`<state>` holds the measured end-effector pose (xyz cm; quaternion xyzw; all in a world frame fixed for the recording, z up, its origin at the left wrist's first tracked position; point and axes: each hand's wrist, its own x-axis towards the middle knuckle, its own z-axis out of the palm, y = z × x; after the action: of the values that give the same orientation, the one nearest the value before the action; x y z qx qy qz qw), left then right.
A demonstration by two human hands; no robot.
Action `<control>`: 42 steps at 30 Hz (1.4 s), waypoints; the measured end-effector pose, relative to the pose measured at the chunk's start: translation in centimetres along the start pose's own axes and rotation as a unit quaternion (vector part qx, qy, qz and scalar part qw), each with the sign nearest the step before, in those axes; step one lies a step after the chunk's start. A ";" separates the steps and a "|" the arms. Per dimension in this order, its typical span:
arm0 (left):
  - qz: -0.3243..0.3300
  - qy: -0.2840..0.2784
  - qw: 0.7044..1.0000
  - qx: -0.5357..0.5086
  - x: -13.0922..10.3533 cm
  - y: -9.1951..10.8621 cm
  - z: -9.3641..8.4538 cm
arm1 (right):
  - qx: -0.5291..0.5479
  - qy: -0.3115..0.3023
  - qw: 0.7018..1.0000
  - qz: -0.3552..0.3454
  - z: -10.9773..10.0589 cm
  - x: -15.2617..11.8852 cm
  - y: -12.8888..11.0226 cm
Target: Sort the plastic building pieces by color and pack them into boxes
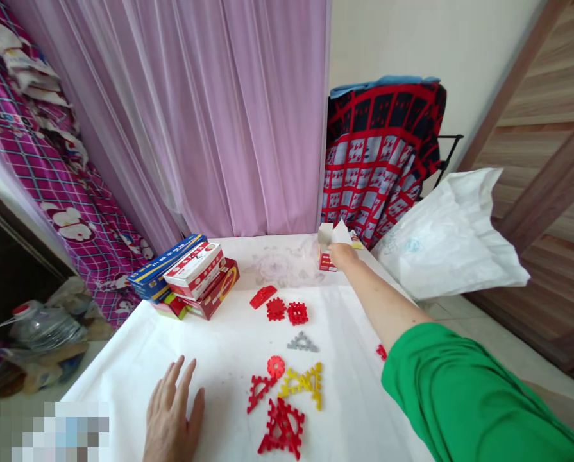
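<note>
At the far right of the table, my right hand (344,255) is at a small red-and-white cardboard box (327,261) with raised flaps. Its fingers are hidden, so I cannot tell whether they grip the box or reach inside. My left hand (174,410) is at the near left, fingers stretched out, holding nothing. To its right lie red toothed plastic pieces (283,427), a red triangle (259,390), a red disc (276,366) and yellow pieces (303,384). Farther up are a grey triangle (303,342), red square pieces (297,313), a red gear-like piece (276,308) and a red curved piece (263,296).
Stacked cardboard boxes (197,273) stand at the table's left edge. A white plastic bag (453,234) is beyond the right edge. A small red piece (381,351) lies near my right sleeve. Purple curtains (248,115) hang behind the white-covered table (347,385).
</note>
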<state>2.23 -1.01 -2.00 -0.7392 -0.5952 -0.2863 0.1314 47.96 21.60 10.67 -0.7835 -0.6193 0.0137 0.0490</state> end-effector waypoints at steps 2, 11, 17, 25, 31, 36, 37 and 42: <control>0.000 -0.009 1.000 0.004 0.2 0.0 0.3 | -0.002 -0.017 1.000 -0.002 0.6 0.2 0.3; 0.026 -0.025 0.999 0.017 0.1 -0.3 1.1 | -0.011 0.054 0.998 -0.018 0.2 -2.2 1.1; 0.015 -0.010 1.000 -0.016 0.3 0.4 0.8 | 0.036 0.145 0.980 -0.131 -2.8 -7.7 0.4; -0.023 0.086 0.991 -0.099 1.4 1.9 -5.4 | 0.253 0.216 0.879 -0.342 -3.4 -17.8 -2.5; 0.006 0.152 0.984 -0.094 2.4 2.8 -13.5 | 0.302 0.175 0.833 -0.428 -1.9 -21.5 -8.2; 0.007 0.145 0.986 -0.085 2.9 1.1 -15.6 | 0.268 0.140 0.816 -0.493 0.2 -22.9 -12.2; -0.001 0.134 0.987 -0.092 3.1 0.4 -15.4 | 0.258 0.132 0.812 -0.506 0.6 -23.0 -12.8; -0.044 0.043 0.991 -0.122 3.1 -2.5 -12.5 | 0.219 0.091 0.796 -0.557 2.8 -22.1 -14.9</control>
<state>-3.07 -4.61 9.47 -0.7095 -0.5817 -0.3942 0.0530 28.11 3.69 8.41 -0.2696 -0.9217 0.0477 0.2749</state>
